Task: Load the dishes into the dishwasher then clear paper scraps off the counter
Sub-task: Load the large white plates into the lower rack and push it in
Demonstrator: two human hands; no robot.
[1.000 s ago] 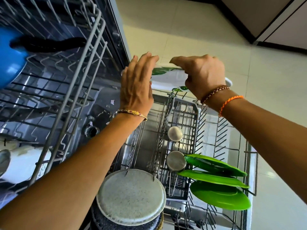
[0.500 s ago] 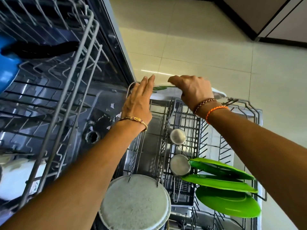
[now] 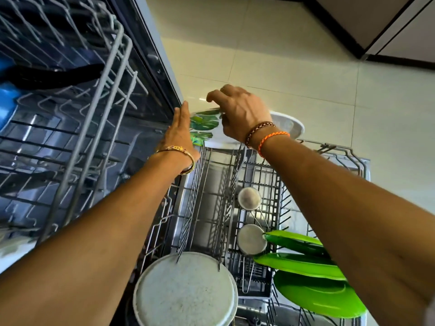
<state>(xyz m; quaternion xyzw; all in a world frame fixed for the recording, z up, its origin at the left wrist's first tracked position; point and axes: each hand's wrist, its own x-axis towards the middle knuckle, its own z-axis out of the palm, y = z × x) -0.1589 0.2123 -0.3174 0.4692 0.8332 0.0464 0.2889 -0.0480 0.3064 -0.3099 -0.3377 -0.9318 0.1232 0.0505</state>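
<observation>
A white plate with green leaf prints (image 3: 207, 128) stands at the far end of the lower dishwasher rack (image 3: 348, 154). My right hand (image 3: 240, 114) grips its top rim with curled fingers. My left hand (image 3: 180, 130) lies flat against the plate's left edge, fingers straight. Part of the plate is hidden behind my right hand.
Green plates (image 3: 313, 292) stand at the rack's right. Two steel ladles (image 3: 249, 198) sit in the cutlery basket. A speckled grey plate (image 3: 186, 290) stands nearest. The upper rack (image 3: 101, 90) holds a blue pan (image 3: 7, 104) with a black handle. Tiled floor lies beyond.
Both hands have carried the leaf-print plate lower and farther, to the far end of the lower rack. The view has shifted with them.
</observation>
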